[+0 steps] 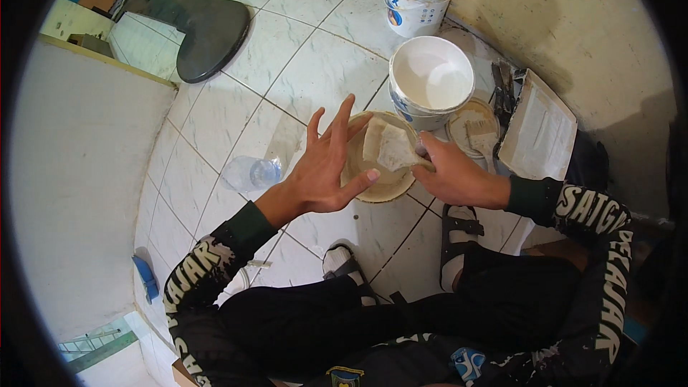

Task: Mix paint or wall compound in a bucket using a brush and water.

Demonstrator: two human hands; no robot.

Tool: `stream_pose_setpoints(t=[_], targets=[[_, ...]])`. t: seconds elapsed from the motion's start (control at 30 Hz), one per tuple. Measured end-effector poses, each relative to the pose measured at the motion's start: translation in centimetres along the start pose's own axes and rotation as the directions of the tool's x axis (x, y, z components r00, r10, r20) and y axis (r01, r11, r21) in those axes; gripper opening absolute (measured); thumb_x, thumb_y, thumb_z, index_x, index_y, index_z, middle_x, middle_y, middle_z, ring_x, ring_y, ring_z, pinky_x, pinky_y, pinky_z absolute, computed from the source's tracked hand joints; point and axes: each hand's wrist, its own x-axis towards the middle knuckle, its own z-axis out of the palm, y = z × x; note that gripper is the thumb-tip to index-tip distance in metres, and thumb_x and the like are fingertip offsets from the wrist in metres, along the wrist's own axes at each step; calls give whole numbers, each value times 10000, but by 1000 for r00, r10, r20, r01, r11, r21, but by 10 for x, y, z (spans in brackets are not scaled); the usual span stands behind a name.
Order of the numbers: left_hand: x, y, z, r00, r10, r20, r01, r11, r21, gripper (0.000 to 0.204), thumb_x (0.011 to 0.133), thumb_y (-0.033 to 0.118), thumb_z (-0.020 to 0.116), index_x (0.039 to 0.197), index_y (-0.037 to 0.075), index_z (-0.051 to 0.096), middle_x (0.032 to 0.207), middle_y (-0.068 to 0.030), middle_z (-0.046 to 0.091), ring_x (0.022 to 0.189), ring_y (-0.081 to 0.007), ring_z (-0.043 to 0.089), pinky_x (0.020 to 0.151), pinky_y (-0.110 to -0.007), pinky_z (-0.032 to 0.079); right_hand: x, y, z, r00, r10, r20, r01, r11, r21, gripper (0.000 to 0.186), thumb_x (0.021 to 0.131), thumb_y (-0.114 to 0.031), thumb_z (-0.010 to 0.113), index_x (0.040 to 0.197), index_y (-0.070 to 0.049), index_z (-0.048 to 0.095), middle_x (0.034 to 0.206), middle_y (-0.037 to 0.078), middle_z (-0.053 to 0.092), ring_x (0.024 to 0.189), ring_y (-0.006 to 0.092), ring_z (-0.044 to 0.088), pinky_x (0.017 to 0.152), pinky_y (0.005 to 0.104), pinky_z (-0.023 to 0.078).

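Right hand (459,174) grips the handle of a pale tool (393,149) over the bucket's (387,193) mouth; left hand (322,172) open, fingers spread, beside it. Step, seemingly: tending the tool, brush or scoop being unclear. Next move calls for a steady grip.

Tiled floor (322,64), lidded bucket (418,14), clear bottle (251,173)

You are finding room to pass over the floor (304,57) ahead of your left hand (322,175); a clear bottle (251,173) is lying beside that wrist. A white bucket (431,73) is blocking the way ahead of your right hand (459,173).
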Motion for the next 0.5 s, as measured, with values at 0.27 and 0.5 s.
stream_pose_setpoints(t=[0.27, 0.5], targets=[[8, -2, 2, 984, 168, 52, -173, 885, 433, 976, 995, 642, 394, 1544, -128, 149, 1548, -279, 405, 1544, -403, 191, 1217, -634, 11, -5, -23, -4, 991, 10, 134, -1, 997, -71, 319, 913, -185, 580, 1060, 81, 485, 899, 334, 642, 887, 505, 647, 815, 545, 496], [6, 3, 5, 975, 200, 101, -224, 869, 441, 998, 976, 678, 428, 1535, -123, 220, 1488, -269, 484, 1540, -383, 215, 1227, -617, 72, -1, -25, -8, 994, -12, 112, 23, 995, -95, 315, 893, -179, 590, 1024, 103, 540, 897, 330, 651, 880, 496, 654, 812, 524, 509]])
